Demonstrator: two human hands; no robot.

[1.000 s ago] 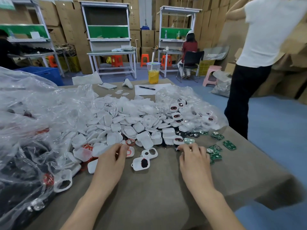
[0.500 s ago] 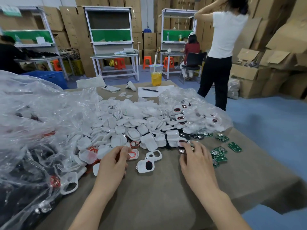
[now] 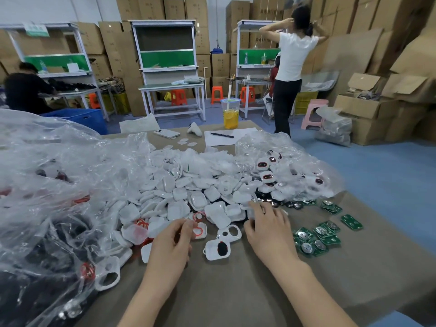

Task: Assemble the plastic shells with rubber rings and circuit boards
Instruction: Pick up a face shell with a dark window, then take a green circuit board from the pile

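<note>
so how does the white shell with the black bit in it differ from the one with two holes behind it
The shell with the black bit has a dark patch in its middle; the shell with two holes has a small round opening beside a larger one. The shell with the black bit lies nearer the person, the shell with two holes just beyond it. Both are white, rounded, and lie on the table.

Brown table (image 3: 236,291) — white shells (image 3: 179,194), green boards (image 3: 318,237), bags (image 3: 54,197).
</note>
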